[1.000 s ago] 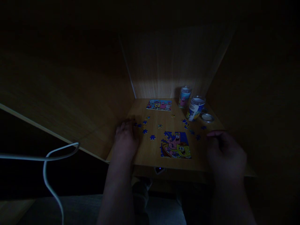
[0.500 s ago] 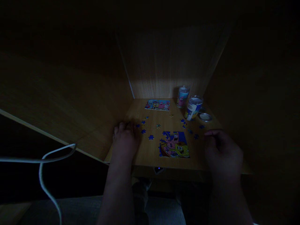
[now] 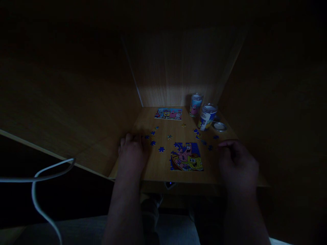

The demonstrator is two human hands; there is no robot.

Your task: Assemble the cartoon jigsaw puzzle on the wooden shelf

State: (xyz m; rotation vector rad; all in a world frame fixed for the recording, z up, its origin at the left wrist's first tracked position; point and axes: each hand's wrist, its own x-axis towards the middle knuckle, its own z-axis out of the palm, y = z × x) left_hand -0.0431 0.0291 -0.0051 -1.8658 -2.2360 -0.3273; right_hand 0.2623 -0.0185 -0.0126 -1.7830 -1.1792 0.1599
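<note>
A partly joined jigsaw puzzle [image 3: 187, 158] with cartoon figures on blue lies near the board's front edge, between my hands. My left hand [image 3: 132, 151] rests palm down on the wood at the left, fingers loosely bent and a little apart, beside several loose blue pieces. One loose puzzle piece [image 3: 161, 149] lies just left of the joined part. My right hand [image 3: 238, 165] is at the right, thumb and forefinger pinched together; whether a piece is between them is too dark to see. Another dark piece [image 3: 210, 147] lies just left of those fingertips.
Behind lies a finished puzzle strip [image 3: 168, 114]. Two clear-topped cans, one pink and blue [image 3: 196, 105] and one with a white label [image 3: 207, 117], stand at the back right beside a round lid [image 3: 220, 127]. Wooden panels enclose the sides; a white cable [image 3: 38, 204] hangs at left.
The whole view has shifted slightly, so everything appears a little further left. Both hands keep about the same pose, and the puzzle looks unchanged.
</note>
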